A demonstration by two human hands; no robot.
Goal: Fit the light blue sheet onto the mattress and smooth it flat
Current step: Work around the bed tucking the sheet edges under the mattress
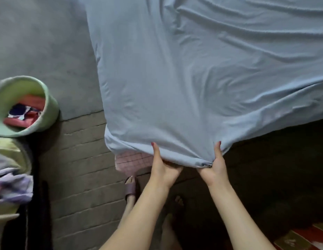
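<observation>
The light blue sheet (pixel 184 78) covers the mattress and fills the upper middle and right of the head view, with long wrinkles running across its right half. At the near corner a patch of pink checked mattress (pixel 132 160) shows below the sheet's hem. My left hand (pixel 161 166) grips the hem beside that patch, thumb on top of the fabric. My right hand (pixel 215 166) grips the bunched hem a little to the right, thumb up as well. Both sets of fingers are hidden under the cloth.
A green tub (pixel 47 109) holding red and patterned clothes stands against the grey wall (pixel 39 42) at the left. Folded pale fabrics (pixel 11 177) are piled below it. My feet in purple slippers (pixel 131 188) stand on the brick floor. Dark space lies under the bed at right.
</observation>
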